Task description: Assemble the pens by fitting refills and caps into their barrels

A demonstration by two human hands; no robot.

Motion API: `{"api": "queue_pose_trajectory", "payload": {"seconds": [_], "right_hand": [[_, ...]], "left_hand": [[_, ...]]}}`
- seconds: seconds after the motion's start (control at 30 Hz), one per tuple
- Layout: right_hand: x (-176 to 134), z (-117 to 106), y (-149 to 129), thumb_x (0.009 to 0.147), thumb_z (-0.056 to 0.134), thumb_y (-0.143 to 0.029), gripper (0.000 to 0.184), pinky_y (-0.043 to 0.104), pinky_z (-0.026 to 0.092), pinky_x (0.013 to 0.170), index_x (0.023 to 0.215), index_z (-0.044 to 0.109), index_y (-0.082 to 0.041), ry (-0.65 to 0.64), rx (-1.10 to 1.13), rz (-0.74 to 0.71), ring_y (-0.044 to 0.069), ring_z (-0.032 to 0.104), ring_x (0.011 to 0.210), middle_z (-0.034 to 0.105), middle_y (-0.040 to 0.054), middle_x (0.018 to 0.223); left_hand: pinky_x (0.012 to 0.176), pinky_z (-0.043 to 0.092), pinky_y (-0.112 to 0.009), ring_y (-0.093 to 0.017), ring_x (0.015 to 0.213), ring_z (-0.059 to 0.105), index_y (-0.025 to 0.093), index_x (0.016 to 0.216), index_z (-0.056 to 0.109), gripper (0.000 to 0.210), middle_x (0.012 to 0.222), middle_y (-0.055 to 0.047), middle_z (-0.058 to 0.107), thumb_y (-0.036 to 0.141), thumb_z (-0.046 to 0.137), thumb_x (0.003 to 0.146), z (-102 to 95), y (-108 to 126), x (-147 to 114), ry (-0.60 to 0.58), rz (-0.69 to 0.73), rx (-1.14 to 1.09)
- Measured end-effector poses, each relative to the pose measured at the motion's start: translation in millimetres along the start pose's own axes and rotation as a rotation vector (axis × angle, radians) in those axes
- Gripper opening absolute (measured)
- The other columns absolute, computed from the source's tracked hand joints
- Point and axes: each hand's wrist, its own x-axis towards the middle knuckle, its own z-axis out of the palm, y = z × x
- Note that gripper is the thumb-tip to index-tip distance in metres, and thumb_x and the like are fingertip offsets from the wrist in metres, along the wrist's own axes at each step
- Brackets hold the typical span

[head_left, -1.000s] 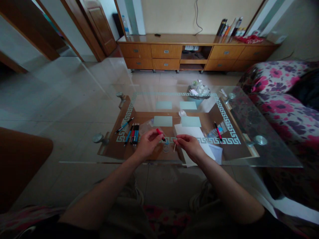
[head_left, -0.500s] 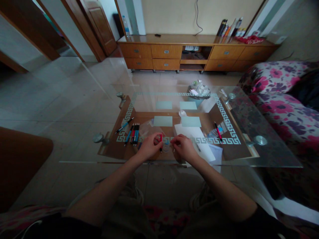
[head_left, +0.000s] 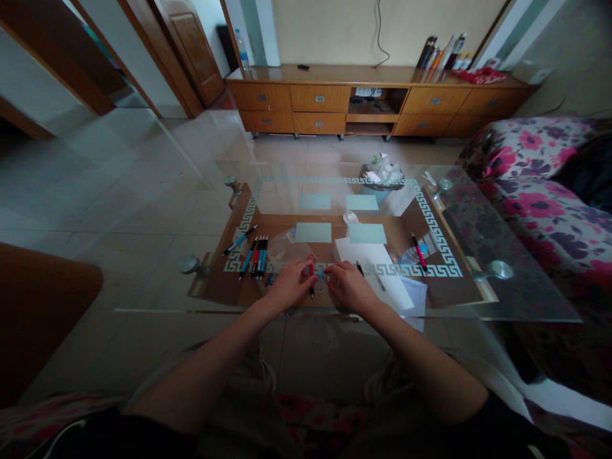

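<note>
My left hand (head_left: 290, 284) is closed around a red and black pen (head_left: 312, 280), which stands nearly upright between thumb and fingers. Just across from it, my right hand (head_left: 350, 285) has its fingertips pinched together; whatever lies in them is too small to make out. A dark, pen-like piece (head_left: 359, 268) shows just beyond the right hand, and I cannot tell whether it is held. Left of my hands, several red, blue and black pens (head_left: 258, 257) lie side by side on the glass table (head_left: 157, 311). Another blue and black pen (head_left: 239, 241) lies slanted beside them.
A red and black pen (head_left: 419, 252) lies at the right on the glass. White sheets (head_left: 394, 290) and a clear plastic bag (head_left: 287, 245) show near my hands. A filled waste basket (head_left: 377, 185) stands beyond; a flowered sofa (head_left: 540, 197) is at the right.
My left hand has shifted slightly right and down with the red pen. My right hand has moved slightly too, and the dark piece beyond it now shows.
</note>
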Motion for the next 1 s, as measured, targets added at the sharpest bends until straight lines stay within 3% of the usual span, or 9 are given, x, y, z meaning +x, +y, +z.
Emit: {"api": "queue_pose_trajectory", "payload": {"seconds": [0.13,0.3,0.43,0.6,0.9,1.0], "right_hand": [[0.6,-25.1,6.8,0.084,0.062,-0.016,0.024,0.033,0.044,0.090,0.108,0.068,-0.020,0.092,0.036,0.039,0.022,0.059,0.100,0.066,0.0087,0.107],[-7.5,-75.1,35.3,0.089,0.058,-0.023,0.014,0.029,0.045,0.077,0.096,0.070,-0.019,0.221,-0.055,0.196,0.019,0.064,0.081,0.071,0.0065,0.091],[-20.4,-97.2,57.4,0.092,0.054,-0.027,0.020,0.028,0.044,0.070,0.097,0.072,-0.019,0.187,-0.164,0.338,0.021,0.067,0.078,0.074,0.0079,0.090],[-28.3,-95.7,66.9,0.091,0.054,-0.029,0.023,0.029,0.044,0.072,0.102,0.073,-0.021,0.041,-0.256,0.398,0.022,0.068,0.081,0.075,0.0089,0.092],[-23.7,-82.2,54.9,0.086,0.064,-0.025,0.024,0.026,0.043,0.072,0.109,0.069,-0.022,-0.142,-0.166,0.325,0.018,0.066,0.081,0.074,0.0049,0.092],[-23.6,-77.2,46.8,0.087,0.063,-0.033,0.019,0.027,0.043,0.072,0.101,0.071,-0.022,-0.166,-0.227,0.365,0.020,0.066,0.085,0.073,0.0078,0.092]], "left_hand": [[0.076,0.045,-0.031,-0.019,0.076,0.057,0.017,0.120,0.064,0.037,0.086,-0.006,0.063,0.034,0.059,0.088,-8.3,-1.1,1.5,0.038,-0.020,-0.023],[0.075,0.045,-0.031,-0.018,0.071,0.055,0.016,0.114,0.065,0.031,0.086,-0.005,0.064,0.029,0.057,0.087,-24.6,-7.3,5.7,0.094,-0.034,0.058],[0.081,0.047,-0.033,-0.020,0.082,0.058,0.016,0.110,0.065,0.028,0.093,-0.007,0.062,0.026,0.055,0.086,-33.1,-12.6,6.5,0.091,0.015,0.163],[0.091,0.046,-0.038,-0.024,0.099,0.059,0.016,0.123,0.058,0.037,0.106,-0.010,0.060,0.025,0.055,0.087,-33.3,-15.5,5.1,0.068,0.052,0.207],[0.092,0.047,-0.038,-0.023,0.101,0.058,0.017,0.122,0.057,0.036,0.105,-0.008,0.059,0.024,0.054,0.087,-29.1,-17.5,6.1,0.045,0.115,0.178],[0.088,0.048,-0.036,-0.022,0.096,0.059,0.016,0.122,0.057,0.036,0.104,-0.008,0.059,0.023,0.054,0.088,-29.4,-14.2,5.8,0.063,0.106,0.167]]}}
